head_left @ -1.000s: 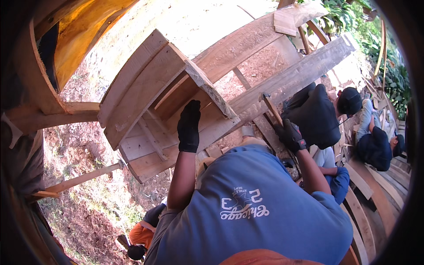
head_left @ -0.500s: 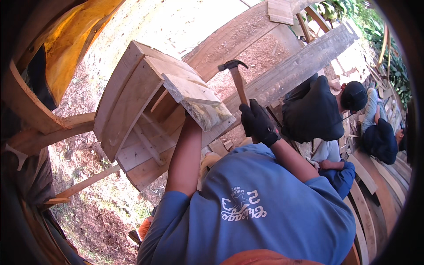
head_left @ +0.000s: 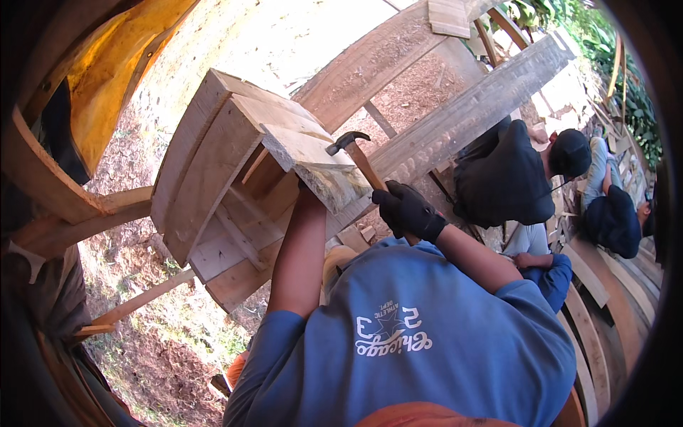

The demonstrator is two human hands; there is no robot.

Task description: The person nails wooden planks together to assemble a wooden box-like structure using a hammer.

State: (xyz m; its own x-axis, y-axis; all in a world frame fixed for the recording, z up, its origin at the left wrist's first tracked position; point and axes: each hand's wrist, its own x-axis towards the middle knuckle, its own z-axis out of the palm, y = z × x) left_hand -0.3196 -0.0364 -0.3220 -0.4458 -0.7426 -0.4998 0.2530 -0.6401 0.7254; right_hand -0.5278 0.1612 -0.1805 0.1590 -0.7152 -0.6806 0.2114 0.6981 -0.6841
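A claw hammer (head_left: 366, 163) with a dark head and wooden handle is gripped in my right hand (head_left: 410, 212), which wears a black glove. The hammer head is over the top boards of a wooden box (head_left: 206, 153), close to the board (head_left: 313, 148) at its near right edge. A rough-edged wood piece (head_left: 333, 186) faces me below that board. My left forearm (head_left: 295, 249) reaches up to the box's open side. The left hand goes in under the rough piece, and its fingers are hidden there.
A long grey plank (head_left: 469, 107) runs behind the box to the upper right. A wide board (head_left: 370, 64) lies beyond it. People (head_left: 505, 178) in dark clothes sit at the right among wood pieces. At the left hangs a yellow sheet (head_left: 117, 78) beside a curved timber (head_left: 50, 174).
My right hand and the hammer have swung down and left, bringing the hammer head from above the plank to the box's top boards. My left arm stays in place.
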